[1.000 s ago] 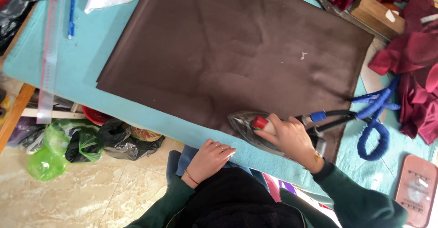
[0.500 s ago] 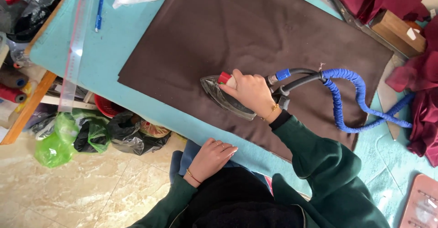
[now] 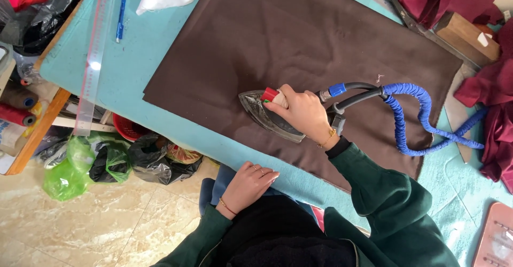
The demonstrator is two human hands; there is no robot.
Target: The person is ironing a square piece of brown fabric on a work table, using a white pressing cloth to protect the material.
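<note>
Head view: only one camera, looks down on a work table.
Right hand: right hand (image 3: pixel 302 109) wrapped tight round the handle of the iron (image 3: pixel 270 115), fingers closed, gold bracelet at the wrist.
Iron: flat on the brown cloth (image 3: pixel 299 37), nose pointing left, sitting near the front edge, about mid-width.
Hose: blue hose (image 3: pixel 411 120) and grey cord run off the iron's back end, looping over the cloth's right side.
Left hand: left hand (image 3: pixel 251 180) holds nothing, fingers together and loosely flat, resting at the table's front edge just off the cloth.
Cloth: spread flat on the teal table cover (image 3: pixel 149 48), covers most of it; faint creases show around the middle and upper part.
Progress, my guess: pressing under way; strip near the front edge looks smooth, middle and far part seemingly left to do. Cannot tell for sure from cloth this dark.
Around: clear ruler (image 3: pixel 93 59) and blue pen (image 3: pixel 121 16) at left, maroon cloth (image 3: pixel 491 101) piled right, scissors (image 3: pixel 403 13) top right, green bag (image 3: pixel 69 171) on the floor.
</note>
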